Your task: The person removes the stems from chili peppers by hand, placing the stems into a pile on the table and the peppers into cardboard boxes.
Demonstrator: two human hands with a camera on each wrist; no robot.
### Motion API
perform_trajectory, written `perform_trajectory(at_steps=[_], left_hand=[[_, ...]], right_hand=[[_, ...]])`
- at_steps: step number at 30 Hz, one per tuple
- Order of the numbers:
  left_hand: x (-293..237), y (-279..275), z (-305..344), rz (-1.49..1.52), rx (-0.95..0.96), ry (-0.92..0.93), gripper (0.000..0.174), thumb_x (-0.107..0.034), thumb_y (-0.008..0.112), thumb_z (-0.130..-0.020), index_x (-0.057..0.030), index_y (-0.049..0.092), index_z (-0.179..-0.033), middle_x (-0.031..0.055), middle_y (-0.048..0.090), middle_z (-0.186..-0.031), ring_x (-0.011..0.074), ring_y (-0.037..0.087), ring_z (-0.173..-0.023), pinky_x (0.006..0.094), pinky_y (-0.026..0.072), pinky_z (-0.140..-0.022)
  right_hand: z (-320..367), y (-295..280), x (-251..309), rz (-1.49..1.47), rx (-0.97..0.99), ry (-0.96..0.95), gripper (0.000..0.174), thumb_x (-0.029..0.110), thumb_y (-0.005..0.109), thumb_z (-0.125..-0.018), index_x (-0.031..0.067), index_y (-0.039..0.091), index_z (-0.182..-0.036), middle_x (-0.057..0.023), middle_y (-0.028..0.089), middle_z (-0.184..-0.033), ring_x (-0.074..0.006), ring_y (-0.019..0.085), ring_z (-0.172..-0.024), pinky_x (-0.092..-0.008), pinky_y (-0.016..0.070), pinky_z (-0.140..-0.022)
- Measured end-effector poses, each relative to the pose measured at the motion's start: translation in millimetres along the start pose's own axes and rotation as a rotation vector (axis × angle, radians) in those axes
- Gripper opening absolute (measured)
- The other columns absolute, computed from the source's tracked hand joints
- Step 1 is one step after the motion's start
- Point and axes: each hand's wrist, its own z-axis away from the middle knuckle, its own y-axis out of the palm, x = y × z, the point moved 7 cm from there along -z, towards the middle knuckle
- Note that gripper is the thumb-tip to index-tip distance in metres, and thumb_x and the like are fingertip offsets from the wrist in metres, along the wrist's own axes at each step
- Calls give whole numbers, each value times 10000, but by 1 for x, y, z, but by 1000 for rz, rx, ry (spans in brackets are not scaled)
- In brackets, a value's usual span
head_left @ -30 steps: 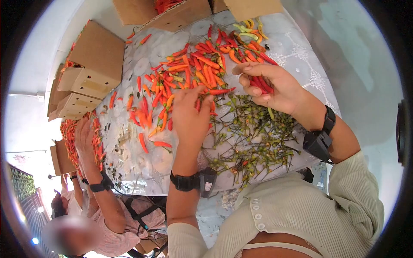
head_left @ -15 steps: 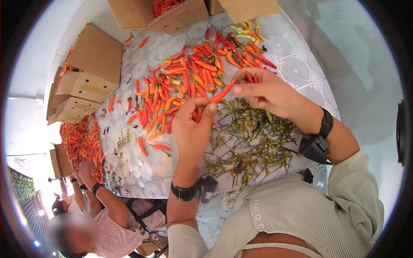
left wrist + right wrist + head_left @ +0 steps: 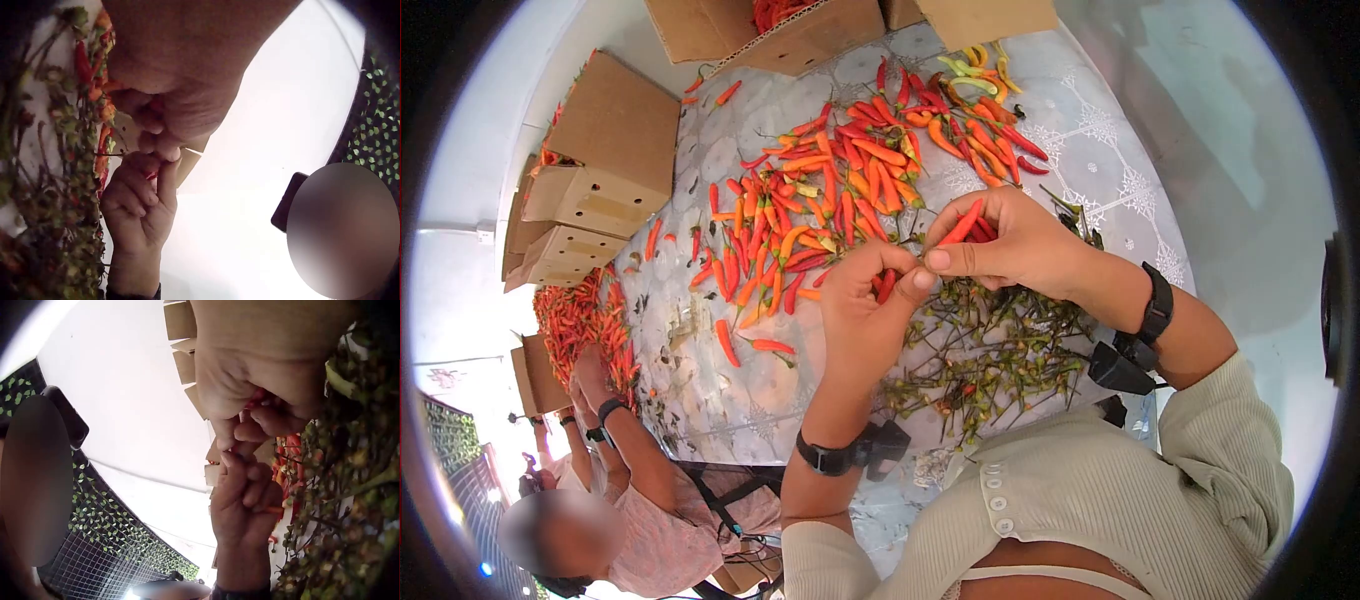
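Both hands meet fingertip to fingertip over the table, between loose chilies and cut-off stems. My right hand [image 3: 1030,240] holds several red chilies, one red chili [image 3: 963,222] lying along its curled index finger. My left hand [image 3: 865,315] has a red chili [image 3: 887,287] tucked in its curled fingers, its thumb and index finger pinching at the right thumb's tip. What lies between the fingertips is mostly hidden; a thin dark stem [image 3: 111,154] sticks out there in the left wrist view. Beneath the hands spreads a heap of green stems [image 3: 990,365].
A pile of red and orange chilies [image 3: 880,155] lies beyond the hands, with a few yellow chilies [image 3: 975,75] at its far right. Cardboard boxes [image 3: 605,150] stand at the left and far edges. Another person [image 3: 660,540] works at a chili heap [image 3: 585,315] on the left.
The left hand lifted a red chili from the pile's near edge and brought it to the right hand, which now holds it. The right hand came lower and left, and the fingertips now meet.
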Motion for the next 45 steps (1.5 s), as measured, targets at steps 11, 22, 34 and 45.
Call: perform_trajectory(at_steps=[11, 22, 34, 45], left_hand=[[-7, 3, 1, 125, 83, 61, 120, -93, 675, -813, -31, 583, -768, -25, 541, -675, 33, 458, -612, 184, 358, -559], [-6, 5, 4, 325, 83, -3, 134, -108, 696, -802, -31, 588, -789, -21, 540, -690, 34, 450, -607, 183, 353, -537], [-10, 24, 7, 85, 359, -71, 278, -109, 765, -726, -70, 506, -821, -49, 465, -720, 18, 409, -601, 171, 330, -528], [2, -8, -1, 163, -53, -75, 195, -134, 688, -817, -47, 533, -898, -41, 499, -775, 24, 439, -663, 172, 380, -586]], right_hand=[[0, 5, -11, -216, 141, 69, 215, 183, 700, -809, 15, 592, -890, -20, 567, -681, -37, 400, -449, -176, 251, -378], [2, 11, -13, -368, 275, 130, 222, 234, 635, -862, 21, 589, -905, -40, 563, -725, -27, 383, -442, -170, 243, -374], [-3, -11, 1, -327, -18, 7, 218, 246, 586, -893, 48, 581, -984, -15, 576, -812, -9, 389, -464, -147, 251, -382], [-1, 5, -4, 385, 134, -95, 310, 324, 649, -844, 21, 601, -891, -12, 590, -708, -68, 463, -540, -212, 350, -467]])
